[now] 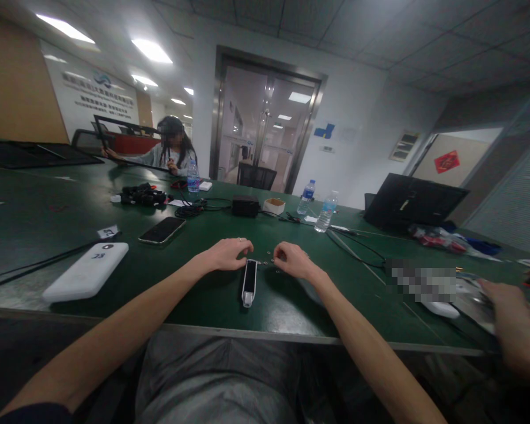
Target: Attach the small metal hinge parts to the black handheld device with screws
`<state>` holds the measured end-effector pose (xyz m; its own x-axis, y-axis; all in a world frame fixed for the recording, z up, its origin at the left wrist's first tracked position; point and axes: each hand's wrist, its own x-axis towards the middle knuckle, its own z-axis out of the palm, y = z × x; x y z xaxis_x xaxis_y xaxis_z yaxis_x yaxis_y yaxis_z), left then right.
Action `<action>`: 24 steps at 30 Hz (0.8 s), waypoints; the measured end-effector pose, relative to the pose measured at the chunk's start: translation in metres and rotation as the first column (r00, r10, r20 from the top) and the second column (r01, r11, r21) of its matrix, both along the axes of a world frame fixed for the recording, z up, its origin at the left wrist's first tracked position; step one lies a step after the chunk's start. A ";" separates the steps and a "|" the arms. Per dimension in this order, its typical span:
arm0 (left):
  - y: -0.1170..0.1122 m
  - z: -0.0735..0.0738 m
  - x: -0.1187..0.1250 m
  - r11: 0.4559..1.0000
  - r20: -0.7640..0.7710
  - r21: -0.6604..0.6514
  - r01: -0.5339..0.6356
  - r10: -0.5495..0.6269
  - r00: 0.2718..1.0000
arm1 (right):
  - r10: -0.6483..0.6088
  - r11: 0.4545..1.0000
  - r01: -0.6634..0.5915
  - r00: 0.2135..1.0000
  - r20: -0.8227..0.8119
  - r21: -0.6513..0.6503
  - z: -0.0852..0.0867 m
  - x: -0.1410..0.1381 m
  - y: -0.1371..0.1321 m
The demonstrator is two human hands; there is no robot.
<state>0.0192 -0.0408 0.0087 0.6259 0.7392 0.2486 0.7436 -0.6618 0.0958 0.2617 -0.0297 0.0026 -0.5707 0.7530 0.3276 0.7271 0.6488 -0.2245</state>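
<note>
A slim white-edged device (249, 280) with a dark face and a pale tip lies on the green table, its tip towards me. My left hand (227, 254) is by its far end, thumb close to or touching it, with the fingers bent and a gap between thumb and index finger. Several tiny ring-like pieces (265, 262) are scattered between my hands. Just right of them, my right hand (294, 261) has its fingers curled into a pinch. Whatever those fingertips hold, if anything, is hidden.
Around me on the table (194, 303) are a white power bank (88, 272), a phone (162, 230), a black box (245, 205), a small open box (274, 205), cables and water bottles (327, 212). A co-worker's hand (512, 318) works at right; another person (174, 150) sits opposite.
</note>
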 end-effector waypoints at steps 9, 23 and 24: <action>-0.003 -0.005 0.009 0.985 0.136 0.098 0.139 -0.151 0.979 | 0.225 0.973 -0.195 0.926 -0.304 0.126 -0.017 -0.028 -0.010; 0.007 0.009 -0.022 0.995 -0.002 -0.094 -0.038 0.038 0.999 | 0.145 0.989 -0.144 0.989 -0.006 0.042 -0.015 -0.008 0.004; 0.008 0.009 -0.024 0.992 0.010 -0.122 -0.031 0.032 0.999 | 0.152 0.988 -0.153 0.988 0.017 0.034 -0.015 -0.008 0.004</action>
<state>-0.0044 -0.0330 0.0181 0.5996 0.7836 0.1625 0.7621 -0.6211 0.1830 0.2540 -0.0256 -0.0128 -0.6828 0.6452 0.3428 0.6222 0.7594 -0.1901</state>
